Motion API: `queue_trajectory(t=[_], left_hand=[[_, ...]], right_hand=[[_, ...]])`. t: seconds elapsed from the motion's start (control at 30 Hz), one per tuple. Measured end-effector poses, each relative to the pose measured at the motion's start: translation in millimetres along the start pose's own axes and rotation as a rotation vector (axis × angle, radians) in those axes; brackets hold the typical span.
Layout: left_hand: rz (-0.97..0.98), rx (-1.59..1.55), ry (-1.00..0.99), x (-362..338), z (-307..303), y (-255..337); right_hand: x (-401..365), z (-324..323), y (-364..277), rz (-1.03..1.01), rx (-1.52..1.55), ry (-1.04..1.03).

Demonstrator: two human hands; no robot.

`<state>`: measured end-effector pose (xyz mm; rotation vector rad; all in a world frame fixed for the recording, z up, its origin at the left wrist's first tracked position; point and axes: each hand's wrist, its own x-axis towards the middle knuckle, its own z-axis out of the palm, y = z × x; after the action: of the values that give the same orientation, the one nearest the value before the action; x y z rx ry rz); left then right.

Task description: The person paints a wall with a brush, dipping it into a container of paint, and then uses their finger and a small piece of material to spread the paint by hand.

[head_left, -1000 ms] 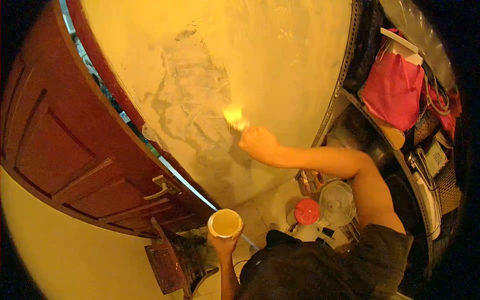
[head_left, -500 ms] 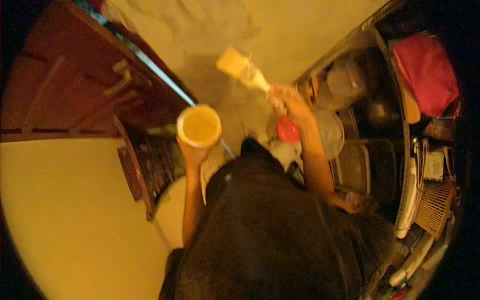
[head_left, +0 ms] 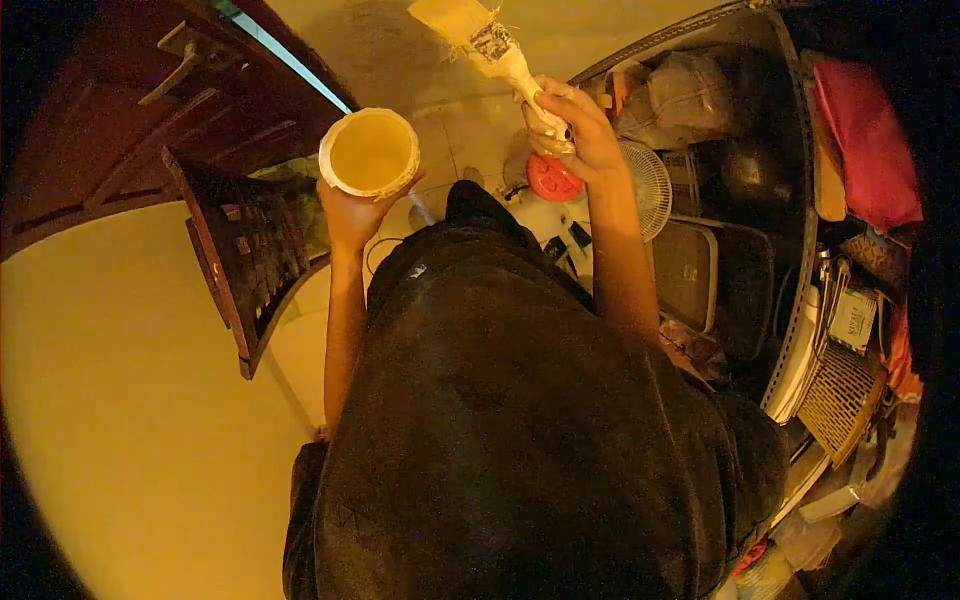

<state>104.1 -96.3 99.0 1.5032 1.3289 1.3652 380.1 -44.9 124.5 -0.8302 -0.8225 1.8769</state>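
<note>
My left hand is wrapped round a round tub of paint, held from below with its open top facing me. Pale yellowish paint fills the inside, and the rim looks smeared. In my right hand is a paintbrush, gripped by its paint-smeared handle. Its wide bristle head points up and left, close to the wall at the top of the view. Brush and tub are apart from each other.
On the left stand a dark red door with a handle and a dark wooden rack. To the right is a metal shelf packed with trays, bags and a pink cloth. A red round object and a fan sit below my right arm.
Both hands appear higher in the view, with the tub moved up and slightly left. The paintbrush is nearer the top edge. Surroundings have shifted with the camera, and both grips stay the same.
</note>
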Motion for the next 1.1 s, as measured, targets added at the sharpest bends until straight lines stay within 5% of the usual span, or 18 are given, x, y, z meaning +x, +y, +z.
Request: queue_trajectory(t=[0.13, 0.23, 0.4, 0.43, 0.53, 0.67, 0.77, 0.9, 0.93, 0.97, 1.03, 1.1], left_hand=[[-0.002, -0.053, 0.045, 2, 4, -1], [0.015, -0.086, 0.061, 5, 4, -2], [-0.067, -0.030, 0.012, 3, 4, 1], [-0.016, 0.000, 0.069, 3, 7, -9], [0.004, -0.070, 0.103, 0, 11, -14], [0.051, -0.039, 0.044, -4, 12, -13], [0.091, 0.060, 0.012, -13, 19, -27], [0.009, -0.048, -0.044, -22, 27, -11], [-0.002, -0.053, -0.060, -23, 28, -10], [0.003, -0.052, -0.063, -22, 28, -10], [0.177, 0.107, -0.076, -22, 29, -11], [0.148, 0.077, -0.063, -27, 30, -9]], right_hand=[[0, 14, -11, 0.002, -0.164, 0.013], [-3, 14, -30, 0.063, -0.453, -0.186], [-15, 54, -68, 0.006, -1.166, -0.288], [-15, 52, -60, -0.300, -1.192, -0.329], [-21, 69, -75, -0.108, -1.430, -0.384], [-26, 83, -63, -0.413, -1.759, -0.348], [-20, 120, -69, -0.126, -1.972, -0.421], [-13, 145, -44, -0.092, -2.005, -0.298], [-10, 141, -29, -0.215, -1.998, -0.268], [-7, 138, -19, -0.338, -1.986, -0.241], [-5, 140, -10, -0.317, -2.012, -0.244], [-5, 143, -2, -0.288, -2.034, -0.257]])
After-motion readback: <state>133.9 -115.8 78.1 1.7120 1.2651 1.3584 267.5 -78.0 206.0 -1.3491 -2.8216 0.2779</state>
